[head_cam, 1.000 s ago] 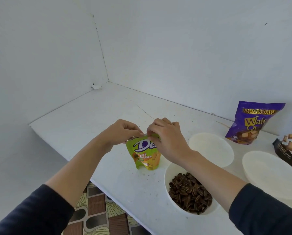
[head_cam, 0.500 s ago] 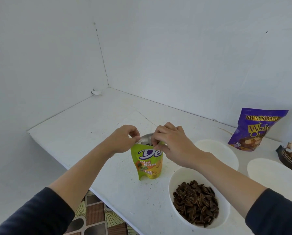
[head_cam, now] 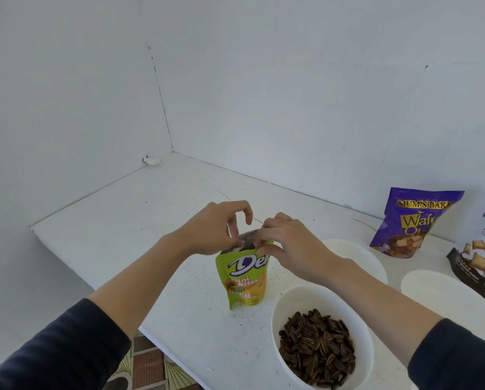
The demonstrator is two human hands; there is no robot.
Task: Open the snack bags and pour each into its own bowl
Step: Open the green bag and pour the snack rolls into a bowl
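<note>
A: Where is the green bag (head_cam: 245, 280)?

B: It stands upright on the white table (head_cam: 123, 235), close to the near edge. The bowl of seeds (head_cam: 320, 298) is just to its right.

A: What are the hands doing?

B: Both hold the top of the green bag. The left hand (head_cam: 216, 232) pinches the left side of the top edge, with its other fingers curled up above. The right hand (head_cam: 289, 249) pinches the right side of the top edge.

A: Is the bag's top open?

B: Yes. There is a gap between the two sides, and the shiny silver inside shows.

A: What is in the bowl?

B: Dark striped seeds (head_cam: 317, 353), in a heap. The bowl is white and sits at the near edge.

A: Are there more bowls?

B: Two more white ones. The middle bowl (head_cam: 362, 257) is partly hidden behind the right arm. The right bowl (head_cam: 438, 294) sits farther right.

A: And more bags?

B: A purple bag (head_cam: 413, 220) stands far right, by the wall (head_cam: 292, 94). A black bag (head_cam: 480, 263) with red letters is at the right edge, just beside the right bowl. I cannot tell if those two are open.

A: Anything else?

B: Dark sleeves (head_cam: 66, 347) cover both arms, and a patterned floor (head_cam: 148, 361) shows below the table.
</note>
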